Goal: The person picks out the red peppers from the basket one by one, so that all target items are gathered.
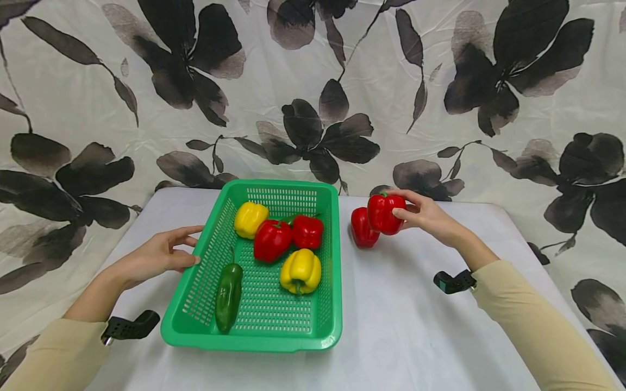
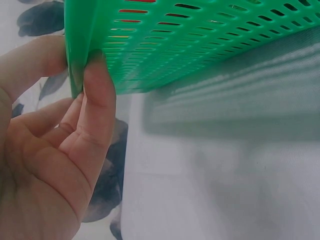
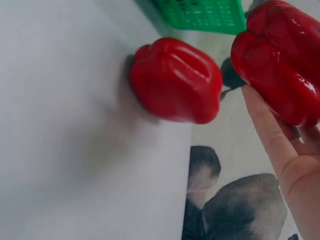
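My right hand [image 1: 415, 214] grips a red bell pepper [image 1: 383, 213] above the table, to the right of the green basket [image 1: 335, 271]. Just behind and left of it, a second red bell pepper [image 1: 362, 231] lies on the table; the right wrist view shows the lying pepper [image 3: 175, 82] apart from the held pepper [image 3: 280, 60]. With thumb and fingers, my left hand [image 1: 158, 254] pinches the basket's left rim; in the left wrist view, the fingers [image 2: 97, 95] lie against the rim [image 2: 77, 45].
Inside the basket are a yellow bell pepper [image 1: 251, 220] at the back, red bell peppers [image 1: 271, 241] in the middle, another yellow pepper [image 1: 300, 271] at right and a long green pepper [image 1: 229, 297] at front left. A floral cloth [image 1: 415, 136] hangs behind the white table [image 1: 391, 326].
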{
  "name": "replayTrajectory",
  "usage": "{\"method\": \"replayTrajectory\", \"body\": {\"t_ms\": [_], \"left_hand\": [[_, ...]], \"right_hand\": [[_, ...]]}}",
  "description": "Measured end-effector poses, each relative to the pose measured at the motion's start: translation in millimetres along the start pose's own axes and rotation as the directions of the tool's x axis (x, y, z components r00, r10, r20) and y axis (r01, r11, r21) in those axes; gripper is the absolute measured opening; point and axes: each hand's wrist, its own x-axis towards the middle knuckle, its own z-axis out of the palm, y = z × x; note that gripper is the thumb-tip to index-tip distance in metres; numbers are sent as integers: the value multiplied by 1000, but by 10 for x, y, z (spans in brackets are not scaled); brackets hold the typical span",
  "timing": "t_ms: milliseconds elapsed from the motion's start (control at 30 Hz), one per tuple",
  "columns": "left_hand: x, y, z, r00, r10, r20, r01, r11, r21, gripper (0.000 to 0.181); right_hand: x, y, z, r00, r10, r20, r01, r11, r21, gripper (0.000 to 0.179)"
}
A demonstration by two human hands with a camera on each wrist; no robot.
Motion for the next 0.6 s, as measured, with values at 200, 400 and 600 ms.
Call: {"method": "replayTrajectory", "body": {"t_ms": [200, 400, 600], "left_hand": [[2, -5, -2, 1000, 2, 3, -2, 1000, -7, 76], [0, -3, -2, 1000, 4, 5, -4, 1000, -7, 75], [-3, 10, 0, 1000, 1, 2, -1, 1000, -6, 76]], "right_hand": [[-13, 76, -31, 1000, 24, -17, -24, 1000, 4, 58], [-19, 160, -59, 998, 46, -33, -46, 999, 13, 58], [-26, 232, -93, 996, 78, -41, -77, 997, 23, 59]]}}
